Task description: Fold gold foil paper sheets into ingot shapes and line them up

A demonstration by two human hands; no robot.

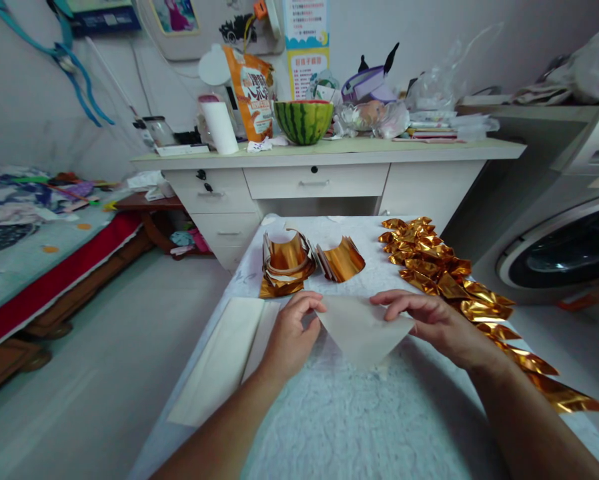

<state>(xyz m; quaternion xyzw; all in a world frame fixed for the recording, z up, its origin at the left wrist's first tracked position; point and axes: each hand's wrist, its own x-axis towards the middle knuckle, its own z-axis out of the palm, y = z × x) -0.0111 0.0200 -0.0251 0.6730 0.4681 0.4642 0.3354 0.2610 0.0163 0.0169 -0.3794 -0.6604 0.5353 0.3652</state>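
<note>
A pale, thin sheet of paper (362, 330) hangs between my two hands above the table, one corner pointing down toward me. My left hand (294, 333) pinches its left edge between thumb and fingers. At its right edge, my right hand (429, 323) has thumb and fingers closed on the paper. Just beyond stand a curled stack of gold foil sheets (287, 257) and a smaller curled stack of gold foil (342, 259). To the left lies a stack of white paper (219, 360). Folded gold foil pieces (444, 283) run in a row along the right side.
The cloth-covered table (359, 427) ends before a white desk (314, 180). On the desk are a half watermelon (303, 121), an orange snack bag (252, 93) and a white roll (222, 127). A washing machine (569, 220) stands right; a bed (64, 253) is left.
</note>
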